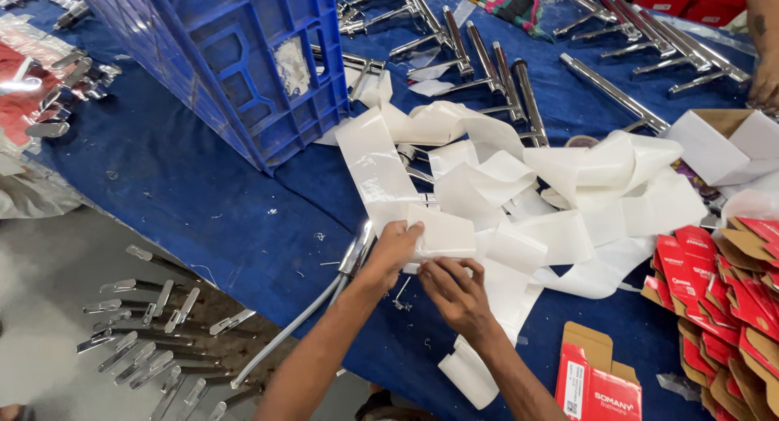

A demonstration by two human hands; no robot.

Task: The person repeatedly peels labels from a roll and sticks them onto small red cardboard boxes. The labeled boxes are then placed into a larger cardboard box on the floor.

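My left hand [391, 252] grips a chrome tap part [357, 251] together with the end of a wide white plastic strip [442, 230] laid over it. Just to its right, my right hand [456, 291] pinches the lower edge of the same strip, fingers closed on it. The strip runs off into a tangled heap of white strips [560, 194] across the blue cloth-covered table [203, 194]. A grey flexible hose [284, 336] hangs from the tap part down past the table edge.
A blue plastic crate [243, 56] stands at the back left. Several chrome taps [495, 64] lie behind the heap, more on the floor [146, 340]. Red flat cartons [722, 299] pile at the right, one [596, 380] near me. Another person's hand [764, 72] rests at far right.
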